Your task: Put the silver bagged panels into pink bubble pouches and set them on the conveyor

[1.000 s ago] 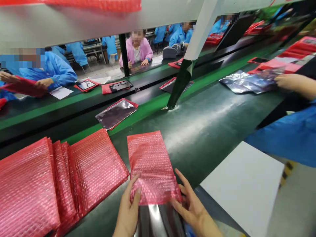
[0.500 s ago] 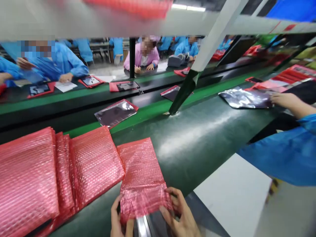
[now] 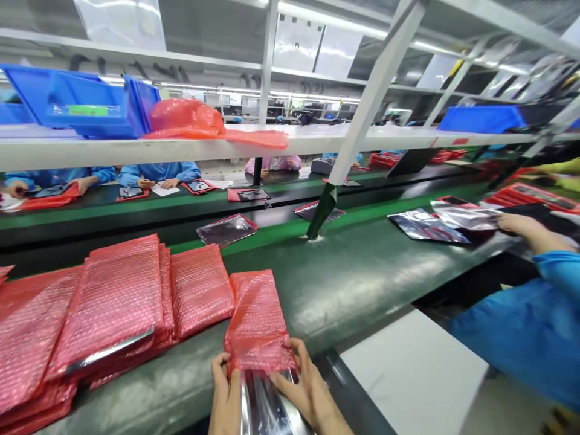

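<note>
A red bubble-wrap bag [image 3: 258, 320] lies at the front edge of the green bench, its mouth toward me. Partly inside that mouth is a shiny silver-dark flat packet [image 3: 267, 405], whose near end sticks out. My left hand [image 3: 225, 393] is closed on the bag's left edge, thumb by the opening. On the right side, my right hand [image 3: 308, 383] grips the bag's edge with its fingers, while its thumb presses on the packet near the mouth. How far the packet reaches inside is hidden.
Stacks of filled red bubble bags [image 3: 113, 302] lie to the left. A green bench [image 3: 335, 284] extends right, with a slanted post [image 3: 357, 115]. A co-worker's hand [image 3: 521, 226] holds a silver packet at right. A white board [image 3: 412, 368] juts out below. Blue bins [image 3: 90, 103] stand on the shelf.
My view has tilted up, showing the shelf. More of the silver packet shows below the bag's mouth. Both hands keep their hold. The co-worker's hand has lifted a packet apart from another.
</note>
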The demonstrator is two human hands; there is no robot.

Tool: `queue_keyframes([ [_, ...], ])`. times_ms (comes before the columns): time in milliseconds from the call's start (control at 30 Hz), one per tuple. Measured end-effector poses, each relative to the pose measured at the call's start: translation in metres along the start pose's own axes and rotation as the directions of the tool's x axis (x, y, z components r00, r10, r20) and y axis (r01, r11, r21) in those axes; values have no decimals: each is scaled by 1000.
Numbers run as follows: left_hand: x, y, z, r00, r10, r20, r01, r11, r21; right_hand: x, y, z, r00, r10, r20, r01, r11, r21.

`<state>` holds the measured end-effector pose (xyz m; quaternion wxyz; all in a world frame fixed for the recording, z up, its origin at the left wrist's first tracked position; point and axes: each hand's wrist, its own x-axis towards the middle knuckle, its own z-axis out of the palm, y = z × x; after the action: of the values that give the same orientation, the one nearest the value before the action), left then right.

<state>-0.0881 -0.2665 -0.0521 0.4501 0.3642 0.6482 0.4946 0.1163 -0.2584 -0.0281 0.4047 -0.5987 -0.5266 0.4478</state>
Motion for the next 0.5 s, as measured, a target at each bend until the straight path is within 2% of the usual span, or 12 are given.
queue_keyframes([
  [133, 0, 1, -19, 992, -12, 123, 2, 997, 78, -9, 2, 4, 999, 3, -34, -5, 998, -69],
  [267, -4, 8, -33, 991, 10, 136, -30, 989, 144, -14, 5, 8, 993, -44, -105, 36, 996, -78],
  [400, -18, 22, -36, 982, 83, 170, -125, 959, 254, -19, 7, 9, 989, -7, -145, -4, 997, -72],
  [500, -23, 24, -35, 978, 115, 171, -164, 937, 308, -25, 10, 7, 980, 21, -196, -30, 999, -43],
])
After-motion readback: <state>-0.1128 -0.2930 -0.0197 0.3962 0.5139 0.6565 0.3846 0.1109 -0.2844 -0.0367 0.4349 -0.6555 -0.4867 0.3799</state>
